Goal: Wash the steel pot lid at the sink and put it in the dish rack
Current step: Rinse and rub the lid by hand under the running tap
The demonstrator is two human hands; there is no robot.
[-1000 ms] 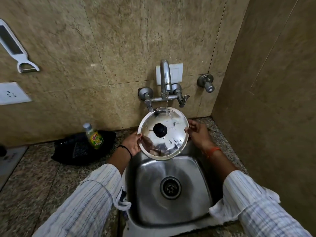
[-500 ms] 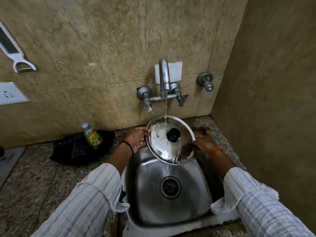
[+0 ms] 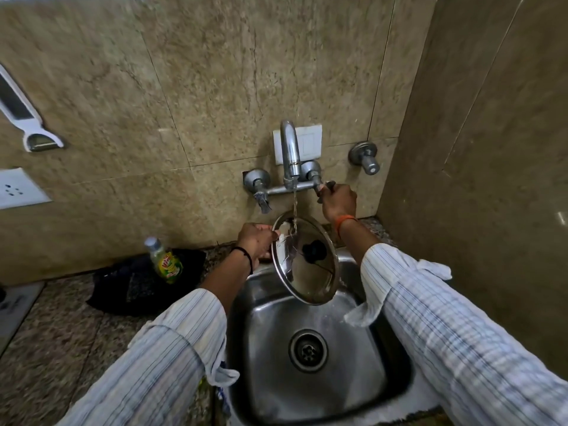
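Note:
The steel pot lid (image 3: 310,278) with a black knob hangs tilted over the steel sink (image 3: 264,348), its upper rim under a thin stream of water from the tap spout (image 3: 290,152). My left hand (image 3: 256,239) grips the lid's upper left rim. My right hand (image 3: 338,201) is off the lid and closed around the right tap handle (image 3: 329,184) on the wall. No dish rack is in view.
A dish soap bottle (image 3: 166,261) stands on a black cloth (image 3: 138,281) on the granite counter left of the sink. The left tap handle (image 3: 262,199), a second valve (image 3: 365,158), a wall socket (image 3: 18,189) and a hanging peeler (image 3: 27,124) are on the tiled wall. A side wall closes the right.
My right hand let go of the lid's right rim and rose to the right tap handle. The lid dropped lower and tilted steeper, held by my left hand alone.

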